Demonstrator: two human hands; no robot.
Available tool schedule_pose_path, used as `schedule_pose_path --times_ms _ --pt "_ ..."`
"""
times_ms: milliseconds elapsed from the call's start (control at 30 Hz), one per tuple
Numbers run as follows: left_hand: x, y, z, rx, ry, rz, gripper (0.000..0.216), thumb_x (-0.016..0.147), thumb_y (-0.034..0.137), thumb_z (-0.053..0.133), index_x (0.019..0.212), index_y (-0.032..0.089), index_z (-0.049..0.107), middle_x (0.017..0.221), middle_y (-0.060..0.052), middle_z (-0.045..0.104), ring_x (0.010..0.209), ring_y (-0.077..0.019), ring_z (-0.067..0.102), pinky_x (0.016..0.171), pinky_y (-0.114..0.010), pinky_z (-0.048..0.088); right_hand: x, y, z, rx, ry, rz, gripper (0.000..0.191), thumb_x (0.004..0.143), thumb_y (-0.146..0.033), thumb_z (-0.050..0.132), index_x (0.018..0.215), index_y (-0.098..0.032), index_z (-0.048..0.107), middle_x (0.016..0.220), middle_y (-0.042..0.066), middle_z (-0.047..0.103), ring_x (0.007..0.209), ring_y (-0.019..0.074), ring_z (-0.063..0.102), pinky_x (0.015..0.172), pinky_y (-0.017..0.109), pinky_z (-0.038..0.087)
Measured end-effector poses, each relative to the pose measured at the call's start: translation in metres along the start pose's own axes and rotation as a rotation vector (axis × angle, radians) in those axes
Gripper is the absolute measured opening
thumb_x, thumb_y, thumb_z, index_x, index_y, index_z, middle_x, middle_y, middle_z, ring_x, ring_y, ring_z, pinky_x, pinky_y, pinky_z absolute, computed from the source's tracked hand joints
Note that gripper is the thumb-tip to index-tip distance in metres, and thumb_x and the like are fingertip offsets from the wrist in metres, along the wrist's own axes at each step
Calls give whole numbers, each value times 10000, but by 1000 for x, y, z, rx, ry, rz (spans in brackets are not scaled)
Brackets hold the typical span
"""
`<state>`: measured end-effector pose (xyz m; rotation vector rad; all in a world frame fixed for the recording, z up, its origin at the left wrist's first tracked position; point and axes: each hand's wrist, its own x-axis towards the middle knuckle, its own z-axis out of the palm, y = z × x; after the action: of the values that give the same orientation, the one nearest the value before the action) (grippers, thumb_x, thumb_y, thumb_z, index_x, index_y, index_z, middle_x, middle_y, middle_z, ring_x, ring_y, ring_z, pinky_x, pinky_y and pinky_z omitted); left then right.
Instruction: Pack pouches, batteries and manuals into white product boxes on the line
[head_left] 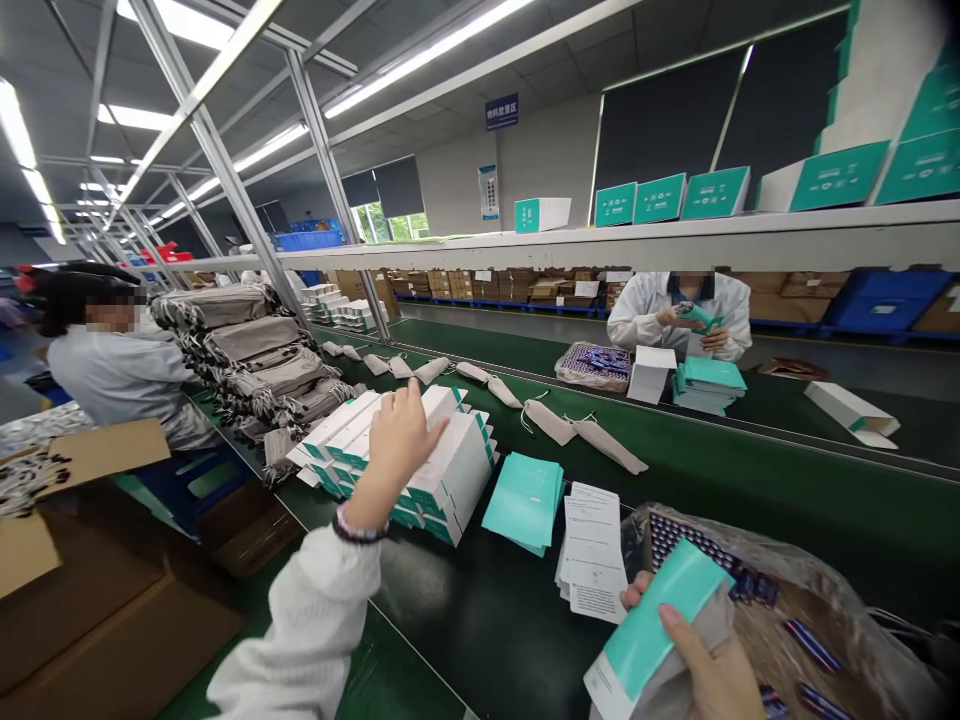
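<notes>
My left hand (403, 440) reaches over a stack of white and teal cartons (457, 475), fingers extended and thumb apart, with nothing visible in it. Whether it touches the cartons is hard to tell. At the lower right, my right hand (712, 660) grips a teal booklet (664, 615), thumb on top, together with a white sheet at its lower end and grey cloth, apparently a pouch (709, 625), underneath. Teal booklets (521, 500) and printed white leaflets (592, 555) lie in piles between my hands. Behind my right hand is a plastic-lined box of batteries (679, 540).
Grey drawstring pouches (551, 420) lie in a row along the green belt. Bundled pouches (259, 340) are piled at left, beside a seated person (112, 360). Across the belt, another person (679, 310) handles a teal booklet. A shelf (525, 250) with cartons spans overhead.
</notes>
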<state>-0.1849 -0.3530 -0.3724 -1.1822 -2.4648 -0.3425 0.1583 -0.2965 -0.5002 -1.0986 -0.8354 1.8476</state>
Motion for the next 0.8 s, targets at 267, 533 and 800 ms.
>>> schedule_pose_path --times_ms 267,533,800 --pt "9 -27 -38 -173 8 54 482 818 415 595 1193 120 524 1152 -172 622 1046 -341 637 843 -457 538 -2 -14 -24 35 29 21 649 604 -432 880 1139 -228 573 937 90 750 845 348 721 634 413 621" --pt "-153 91 29 -998 -464 329 678 774 182 629 1412 249 409 1249 -92 657 1083 -283 650 914 -402 538 8 -77 -19 462 144 -260 324 721 -368 788 944 -197 627 889 21 645 854 215 680 752 346 630" --pt "-195 142 70 -522 -383 518 906 681 15 542 1495 359 344 1228 -88 570 1048 -328 552 852 -459 466 -7 -79 17 -31 231 -654 404 728 -272 787 1046 -252 539 928 24 704 822 221 687 786 412 593"
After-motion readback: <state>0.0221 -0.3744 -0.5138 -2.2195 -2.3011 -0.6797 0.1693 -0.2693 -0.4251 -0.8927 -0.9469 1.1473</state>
